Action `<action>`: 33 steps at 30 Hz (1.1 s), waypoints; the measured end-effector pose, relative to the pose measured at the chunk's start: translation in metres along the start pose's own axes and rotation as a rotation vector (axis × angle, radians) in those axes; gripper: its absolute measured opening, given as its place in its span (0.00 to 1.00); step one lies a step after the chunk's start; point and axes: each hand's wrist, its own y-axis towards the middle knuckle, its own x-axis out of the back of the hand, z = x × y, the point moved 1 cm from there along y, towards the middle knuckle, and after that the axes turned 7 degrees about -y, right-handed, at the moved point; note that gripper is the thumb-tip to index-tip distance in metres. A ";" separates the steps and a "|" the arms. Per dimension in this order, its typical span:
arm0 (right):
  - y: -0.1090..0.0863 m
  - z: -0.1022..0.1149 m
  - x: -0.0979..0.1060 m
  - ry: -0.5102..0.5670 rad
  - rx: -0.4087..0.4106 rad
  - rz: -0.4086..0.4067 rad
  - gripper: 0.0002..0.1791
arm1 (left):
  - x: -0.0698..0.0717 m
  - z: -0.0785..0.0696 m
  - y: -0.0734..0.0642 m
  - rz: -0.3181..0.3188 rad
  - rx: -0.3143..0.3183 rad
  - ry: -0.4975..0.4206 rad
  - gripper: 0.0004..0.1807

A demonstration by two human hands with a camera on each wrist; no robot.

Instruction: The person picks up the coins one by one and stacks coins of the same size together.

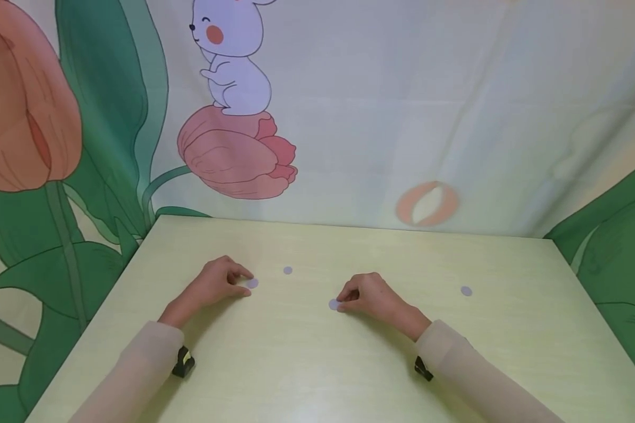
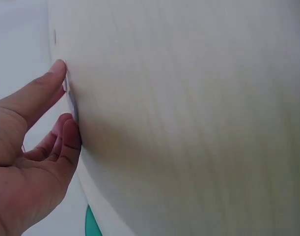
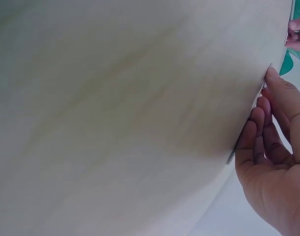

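Note:
My left hand [image 1: 223, 281] is at the left part of the table, its index fingertip at the upper edge of a small pale purple disc [image 1: 252, 283] and its thumb spread below. In the left wrist view the disc [image 2: 73, 105] shows edge-on between these fingertips. To the right, my right hand [image 1: 369, 295] has thumb and index finger on the right-hand edges of a second purple disc [image 1: 333, 304]. Seen from the right wrist, this disc [image 3: 231, 157] is a thin line close along the tabletop under the fingertips; the other fingers curl in behind.
Two more purple discs lie flat on the pale yellow table [image 1: 296, 376]: one disc [image 1: 288, 270] between the hands, another disc [image 1: 466, 291] farther right. A printed curtain [image 1: 349, 117] with tulips and a white animal hangs behind the table's back edge.

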 end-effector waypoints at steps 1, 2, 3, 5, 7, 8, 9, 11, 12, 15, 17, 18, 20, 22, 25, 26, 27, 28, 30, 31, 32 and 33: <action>0.000 0.000 0.000 -0.002 -0.002 -0.001 0.06 | 0.000 -0.002 0.000 0.004 -0.007 -0.004 0.17; 0.000 0.000 0.000 -0.006 -0.004 -0.003 0.05 | 0.000 -0.003 0.000 0.009 -0.011 -0.006 0.16; 0.001 -0.001 0.000 -0.009 -0.007 -0.005 0.05 | 0.000 -0.005 0.000 0.014 -0.009 -0.015 0.16; 0.001 -0.001 0.000 -0.010 -0.009 -0.010 0.05 | 0.001 -0.009 0.001 0.027 0.001 -0.013 0.15; 0.001 -0.001 0.000 -0.009 -0.008 -0.011 0.05 | 0.003 -0.011 0.003 0.039 0.020 -0.002 0.14; 0.001 -0.001 0.000 -0.012 -0.008 -0.012 0.05 | 0.004 -0.012 0.005 0.046 0.025 0.006 0.14; 0.001 -0.001 0.000 -0.013 -0.008 -0.011 0.05 | 0.004 -0.012 0.006 0.054 0.026 0.013 0.14; 0.001 -0.001 0.000 -0.010 -0.010 -0.007 0.05 | 0.005 -0.012 0.008 0.065 0.025 0.033 0.14; 0.001 -0.001 0.000 -0.012 -0.012 -0.004 0.05 | 0.004 -0.012 0.008 0.068 0.025 0.036 0.13; 0.002 -0.001 0.000 -0.007 -0.017 -0.003 0.05 | 0.002 -0.012 0.007 0.068 0.026 0.029 0.13; 0.002 -0.001 0.000 -0.004 -0.016 -0.005 0.05 | 0.001 -0.012 0.006 0.064 0.034 -0.001 0.12; 0.002 -0.001 0.001 -0.004 -0.017 -0.006 0.05 | 0.000 -0.012 0.005 0.065 0.028 -0.016 0.11; 0.002 -0.002 0.001 0.001 -0.015 -0.007 0.05 | -0.001 -0.012 0.003 0.077 0.024 -0.049 0.11; 0.001 -0.002 0.002 0.002 -0.006 -0.006 0.05 | -0.001 -0.013 0.003 0.097 0.016 -0.073 0.10; 0.000 -0.002 0.002 0.009 0.005 -0.004 0.05 | 0.000 -0.013 0.004 0.133 0.014 -0.087 0.10; 0.000 -0.002 0.002 0.013 0.005 -0.002 0.05 | 0.001 -0.013 0.005 0.143 0.012 -0.086 0.10; 0.000 -0.002 0.002 0.015 0.006 -0.002 0.05 | 0.001 -0.013 0.005 0.148 0.009 -0.081 0.10; 0.000 -0.001 0.001 0.018 0.006 -0.002 0.06 | 0.001 -0.013 0.005 0.153 0.008 -0.078 0.11; 0.000 -0.001 0.001 0.025 0.002 0.000 0.06 | 0.000 -0.012 0.006 0.155 0.009 -0.066 0.11; 0.001 -0.001 0.000 0.023 0.000 -0.002 0.06 | 0.000 -0.012 0.006 0.154 0.010 -0.062 0.12; 0.001 -0.001 0.000 0.024 0.000 -0.002 0.06 | -0.001 -0.011 0.006 0.154 0.008 -0.053 0.12; 0.001 -0.001 0.000 0.018 0.003 -0.004 0.06 | -0.001 -0.010 0.006 0.149 0.009 -0.051 0.12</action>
